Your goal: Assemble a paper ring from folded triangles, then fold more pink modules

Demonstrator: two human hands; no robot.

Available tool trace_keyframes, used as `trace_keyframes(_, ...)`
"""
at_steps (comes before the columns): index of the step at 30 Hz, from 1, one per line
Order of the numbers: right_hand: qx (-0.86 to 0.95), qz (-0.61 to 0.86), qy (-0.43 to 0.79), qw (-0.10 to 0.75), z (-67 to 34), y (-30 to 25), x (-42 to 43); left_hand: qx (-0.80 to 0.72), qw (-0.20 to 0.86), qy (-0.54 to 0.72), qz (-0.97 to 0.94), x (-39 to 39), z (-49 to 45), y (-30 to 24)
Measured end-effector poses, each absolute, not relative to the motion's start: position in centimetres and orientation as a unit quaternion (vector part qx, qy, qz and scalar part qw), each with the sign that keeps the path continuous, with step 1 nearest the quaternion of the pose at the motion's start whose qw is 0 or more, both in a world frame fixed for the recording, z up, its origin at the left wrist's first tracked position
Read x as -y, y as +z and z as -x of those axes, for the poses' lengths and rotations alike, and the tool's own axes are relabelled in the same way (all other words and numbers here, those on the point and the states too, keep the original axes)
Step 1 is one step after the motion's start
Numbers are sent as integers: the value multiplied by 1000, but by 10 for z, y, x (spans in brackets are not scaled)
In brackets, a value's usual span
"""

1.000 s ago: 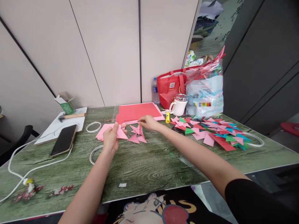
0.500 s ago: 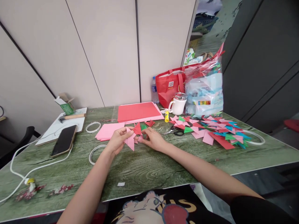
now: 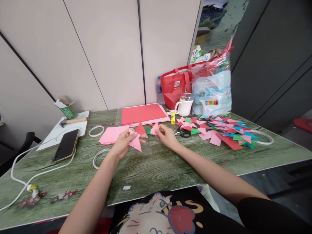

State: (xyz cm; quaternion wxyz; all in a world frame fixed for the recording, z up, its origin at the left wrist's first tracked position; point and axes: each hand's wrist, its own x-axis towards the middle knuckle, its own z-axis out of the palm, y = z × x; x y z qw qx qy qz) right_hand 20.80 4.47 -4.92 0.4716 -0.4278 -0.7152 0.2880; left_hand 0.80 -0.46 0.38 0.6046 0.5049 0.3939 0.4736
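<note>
The left hand (image 3: 123, 143) pinches folded paper triangles (image 3: 136, 143) just above the surface (image 3: 156, 169). At its 3 o'clock, the right hand (image 3: 168, 137) pinches one pink triangle (image 3: 154, 129). Probably light, flimsy stuff, best gripped by the folded edges.

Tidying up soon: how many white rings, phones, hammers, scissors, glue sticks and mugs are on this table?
White rings: 3
Phone: 1
Hammer: 1
Scissors: 1
Glue stick: 1
Mug: 1
Total: 8
</note>
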Motion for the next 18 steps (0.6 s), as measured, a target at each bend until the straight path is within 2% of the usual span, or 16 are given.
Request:
trace_keyframes(4,606,364,461,537,-207,-45,-48,-385,616,460,-510,6,-9,4)
trace_keyframes(9,527,296,598,526,-204,-41,-44,-363,618,479,-507,6,-12,2)
trace_keyframes(14,534,267,622,506,-205,-40,-41,-372,598,532,-471,4,-10,3)
trace_keyframes(18,563,282,566,532,-205,-41,-42,-408,597,509,-467,5,-9,3)
